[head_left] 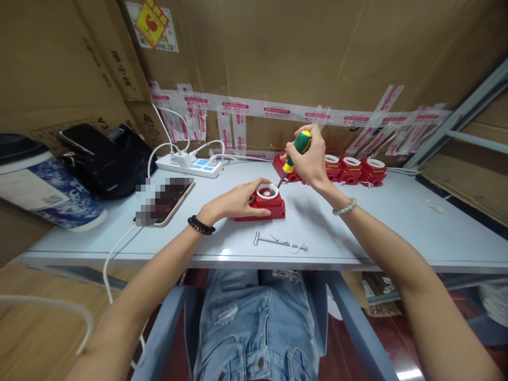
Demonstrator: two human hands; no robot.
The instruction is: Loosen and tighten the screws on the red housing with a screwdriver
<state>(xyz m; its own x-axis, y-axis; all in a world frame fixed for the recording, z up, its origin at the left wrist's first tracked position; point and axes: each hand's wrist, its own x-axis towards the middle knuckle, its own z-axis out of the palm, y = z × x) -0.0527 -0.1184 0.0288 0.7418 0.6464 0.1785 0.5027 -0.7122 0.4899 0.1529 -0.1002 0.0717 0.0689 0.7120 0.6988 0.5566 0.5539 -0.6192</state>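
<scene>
A red box-shaped device with a white ring on top (273, 207) lies on the table in front of me. My left hand (242, 201) grips it from the left, thumb along the near side and fingers over the far side. In my right hand (311, 159) is a screwdriver (298, 150) with a green and yellow handle, held tilted. Its shaft points down to the right edge of the white ring; whether the tip touches a screw is too small to tell. Nearer the table's edge lie a small metal T-shaped hammer (273, 241) with a white cord and a tiny metal pin (274, 237).
Several similar red devices (350, 169) stand in a row at the back right. A white power strip (190, 165), a phone (169, 203) on a cable, a black bag (115, 164) and a large patterned cup (51, 185) are on the left. Taped cardboard (257, 63) rises behind the table.
</scene>
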